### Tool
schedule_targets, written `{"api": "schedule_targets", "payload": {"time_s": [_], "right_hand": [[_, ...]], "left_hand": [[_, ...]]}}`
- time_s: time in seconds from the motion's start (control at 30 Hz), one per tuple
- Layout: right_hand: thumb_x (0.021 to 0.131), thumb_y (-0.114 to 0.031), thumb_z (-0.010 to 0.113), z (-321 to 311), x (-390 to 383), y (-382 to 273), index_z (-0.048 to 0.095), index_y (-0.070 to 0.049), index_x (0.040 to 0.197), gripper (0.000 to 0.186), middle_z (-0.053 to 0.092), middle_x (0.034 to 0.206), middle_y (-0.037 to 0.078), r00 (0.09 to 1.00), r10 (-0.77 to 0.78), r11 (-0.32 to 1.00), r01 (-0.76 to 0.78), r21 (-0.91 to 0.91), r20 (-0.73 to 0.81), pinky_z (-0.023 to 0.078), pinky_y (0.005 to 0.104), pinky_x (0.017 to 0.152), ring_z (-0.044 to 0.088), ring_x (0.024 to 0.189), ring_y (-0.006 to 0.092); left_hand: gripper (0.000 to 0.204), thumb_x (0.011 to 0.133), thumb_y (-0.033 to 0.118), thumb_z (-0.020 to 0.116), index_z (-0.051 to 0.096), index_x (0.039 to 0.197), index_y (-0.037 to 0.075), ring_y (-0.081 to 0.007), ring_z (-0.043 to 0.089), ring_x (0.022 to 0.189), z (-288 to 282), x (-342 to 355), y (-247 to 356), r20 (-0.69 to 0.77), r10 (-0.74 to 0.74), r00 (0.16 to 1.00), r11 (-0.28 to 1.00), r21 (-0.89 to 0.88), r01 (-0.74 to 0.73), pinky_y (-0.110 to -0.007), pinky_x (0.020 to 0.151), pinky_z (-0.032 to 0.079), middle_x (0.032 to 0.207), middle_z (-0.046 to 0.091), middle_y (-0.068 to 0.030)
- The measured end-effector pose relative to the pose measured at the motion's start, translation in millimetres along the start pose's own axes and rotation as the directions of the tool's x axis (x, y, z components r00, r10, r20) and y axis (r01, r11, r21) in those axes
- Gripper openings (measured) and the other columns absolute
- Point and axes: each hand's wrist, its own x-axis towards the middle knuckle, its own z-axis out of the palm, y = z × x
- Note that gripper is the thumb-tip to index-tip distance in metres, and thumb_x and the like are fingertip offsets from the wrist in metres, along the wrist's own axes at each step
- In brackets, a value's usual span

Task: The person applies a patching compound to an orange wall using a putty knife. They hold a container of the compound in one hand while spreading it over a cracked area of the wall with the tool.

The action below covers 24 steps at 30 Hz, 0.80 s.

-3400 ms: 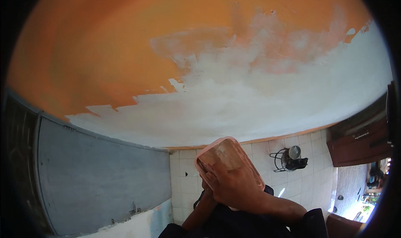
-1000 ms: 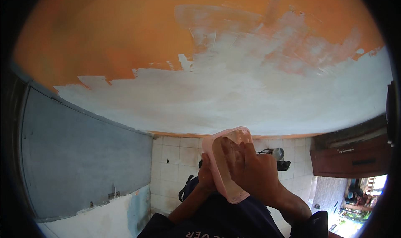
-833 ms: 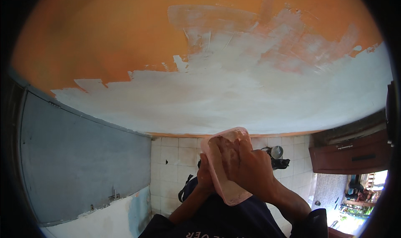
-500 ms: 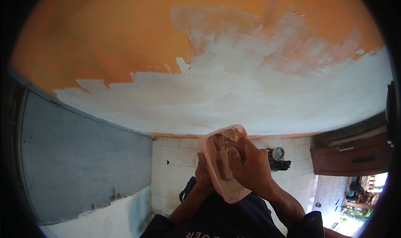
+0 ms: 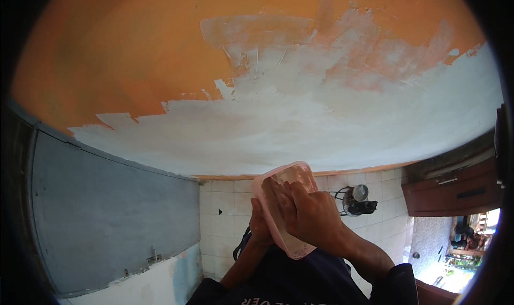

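My left hand (image 5: 259, 226) is closed on the left side of a pink rectangular plastic tub (image 5: 272, 231), which it holds tilted in front of my body. My right hand (image 5: 316, 214) reaches over the right rim, its fingers bent down inside the tub. Whatever those fingers grip, if anything, is hidden beneath them. A pale, wet-looking paste (image 5: 282, 231) coats the inside of the tub. Ahead stands an orange wall (image 5: 134, 53), its lower part covered with a white skim coat (image 5: 300, 128) that has ragged, streaky upper edges.
A small dark stool (image 5: 350, 207) carries a round metallic container (image 5: 361, 191) and a black plastic bag (image 5: 365, 207), by the wall. Left is a grey door (image 5: 112, 214); right, a brown door (image 5: 450, 187) beside a bright opening. White tiles (image 5: 219, 235) cover the floor.
My right hand has shifted slightly left within the tub, its fingers now more curled over the paste. The tub stays in my left hand. The view has turned slightly.
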Motion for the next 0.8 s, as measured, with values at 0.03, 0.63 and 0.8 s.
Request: {"api": "schedule_targets", "payload": {"time_s": [0.03, 0.63, 0.8], "right_hand": [[0.091, -0.018, 0.062, -1, 2, -1, 0.059, 0.005, 0.095, 0.023, 0.061, 0.058, 0.021, 0.994, -0.097, 0.995, 0.097, 0.0, -0.041, 0.051, 0.0459, 0.045, 0.063, 0.049, 0.0381], [0.092, -0.014, 0.065, -46, -3, 14, 0.067, 0.0, 0.102, 0.017, 0.067, 0.079, 0.013, 0.944, 0.301, 0.82, -0.33, 0.468, 0.137, 0.051, 0.0358, 0.065, 0.066, 0.071, 0.0216], [0.097, -0.015, 0.063, -40, -21, 42, 0.067, 0.004, 0.097, 0.02, 0.06, 0.073, 0.001, 0.948, 0.315, 0.557, -0.226, 0.799, 0.048, 0.048, 0.0268, 0.061, 0.058, 0.072, 0.0065]], "left_hand": [[0.065, 0.107, 0.054, 0.021, 0.031, 0.153, 0.01, -0.03, 0.043, 0.138, -1, -1, 1, -0.016, 0.0, 1.0, 1.0, 0.02, 0.001, -0.047, 0.117, 0.032, 0.15, 0.043, -0.0133], [0.073, 0.103, 0.062, 0.032, 0.035, 0.15, 0.007, -0.0318, 0.05, 0.131, -18, -3, 7, -0.157, 0.096, 0.983, 0.995, 0.055, -0.088, -0.048, 0.109, 0.043, 0.144, 0.049, -0.016], [0.072, 0.103, 0.061, 0.033, 0.036, 0.15, 0.007, -0.0318, 0.05, 0.131, -10, 7, 4, -0.117, 0.071, 0.991, 0.995, 0.071, -0.063, -0.049, 0.109, 0.043, 0.145, 0.048, -0.0155]]}}
